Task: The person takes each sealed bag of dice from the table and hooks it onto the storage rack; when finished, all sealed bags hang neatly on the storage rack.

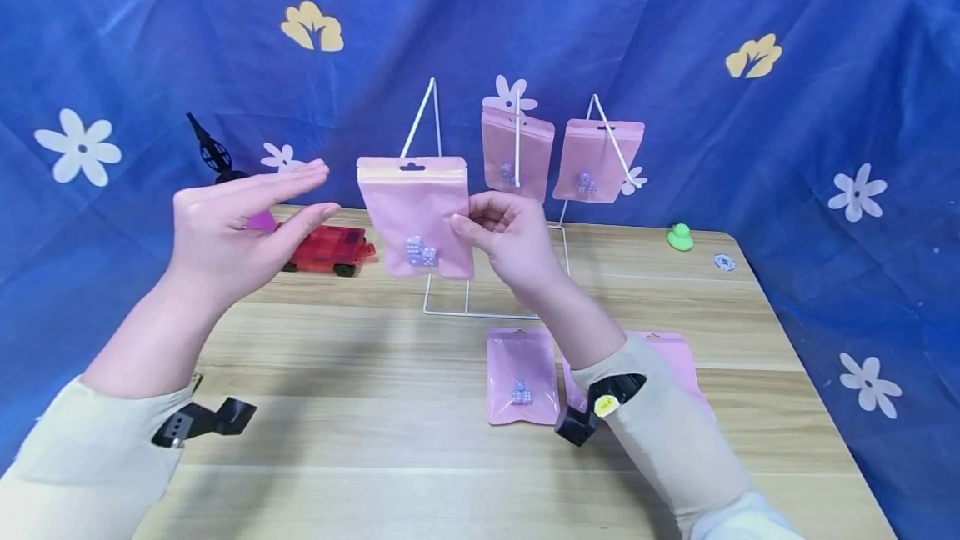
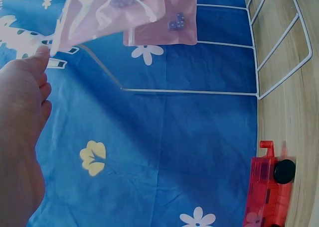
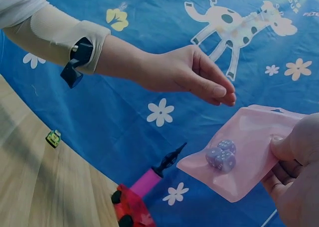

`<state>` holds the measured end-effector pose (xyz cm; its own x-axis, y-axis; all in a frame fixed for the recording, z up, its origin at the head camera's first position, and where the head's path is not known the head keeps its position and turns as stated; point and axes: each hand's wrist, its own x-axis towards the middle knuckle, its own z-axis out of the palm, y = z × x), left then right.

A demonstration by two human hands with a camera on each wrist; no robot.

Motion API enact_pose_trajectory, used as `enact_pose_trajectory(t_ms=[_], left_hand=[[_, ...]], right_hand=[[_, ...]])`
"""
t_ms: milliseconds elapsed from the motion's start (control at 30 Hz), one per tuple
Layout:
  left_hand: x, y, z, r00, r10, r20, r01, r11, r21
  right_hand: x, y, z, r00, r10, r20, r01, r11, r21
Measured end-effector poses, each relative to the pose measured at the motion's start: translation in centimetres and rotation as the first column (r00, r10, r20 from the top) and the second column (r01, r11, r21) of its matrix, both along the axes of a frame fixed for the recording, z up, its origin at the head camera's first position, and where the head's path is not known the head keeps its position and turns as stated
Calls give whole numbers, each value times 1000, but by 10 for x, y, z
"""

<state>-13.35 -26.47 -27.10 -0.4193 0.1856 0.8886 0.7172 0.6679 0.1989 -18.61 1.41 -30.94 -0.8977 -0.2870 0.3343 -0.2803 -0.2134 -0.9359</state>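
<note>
A pink zip pouch with purple dice showing through it hangs upright in the air, pinched at its right edge by my right hand. To its left is my left hand, fingers straight and together, thumb apart, holding nothing. The right wrist view shows the gap between this left hand and the pouch. Behind the pouch stands a white wire rack. Two more pouches hang on its prongs, a middle pouch and a right pouch.
Two pouches lie flat on the wooden table, a near pouch and another pouch partly under my right forearm. A red toy car stands left of the rack. A green duck and a poker chip sit at the back right.
</note>
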Motion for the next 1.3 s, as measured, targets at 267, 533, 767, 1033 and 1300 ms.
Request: enact_pose_trajectory(t_ms=[267,533,767,1033,1300], left_hand=[[-3,2,-1,1000,-15,-2,15,1000,-6],[-8,6,-3,999,-35,-15,35,999,23],[-12,11,-3,999,-39,-18,40,998,38],[-26,11,-10,999,-51,11,52,998,-28],[-38,14,-9,996,-86,34,89,992,-88]], right_hand=[[-13,-18,-7,999,-15,42,15,1000,15],[-24,-28,-14,997,-37,62,34,999,38],[-38,-31,-15,992,-83,94,78,995,57],[-60,-36,-15,979,-164,119,153,984,93],[-83,-45,-18,961,-257,99,247,964,103]])
